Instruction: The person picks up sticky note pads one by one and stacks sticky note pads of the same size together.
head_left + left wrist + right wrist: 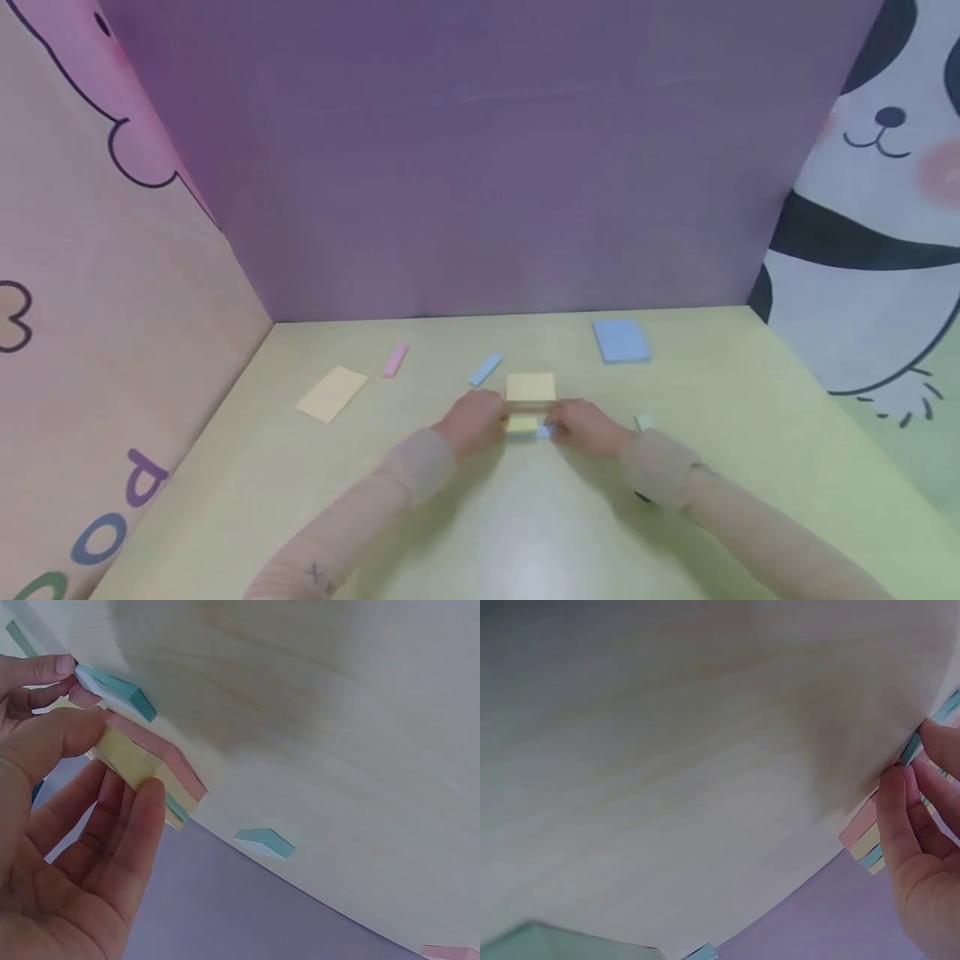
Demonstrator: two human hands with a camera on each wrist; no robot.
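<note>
My left hand [474,421] pinches a narrow yellow sticky-note pad [129,755] between thumb and fingers. Opposite it, my right hand [588,428] holds a small blue sticky-note pad [910,750] by its end, at the right end of the yellow one. Just behind both pads stands a stack of sticky-note pads [531,387] with a cream top. From the left wrist view, pink, yellow and teal layers show in this stack. Fingers hide part of the stack in both wrist views.
On the table [517,533] lie a cream pad [332,394], a pink strip pad [396,360] and a blue strip pad [486,370]. A square blue pad [622,341] is at the back right. A pale green pad [645,422] sits near the right wrist. A purple wall [480,183] rises behind.
</note>
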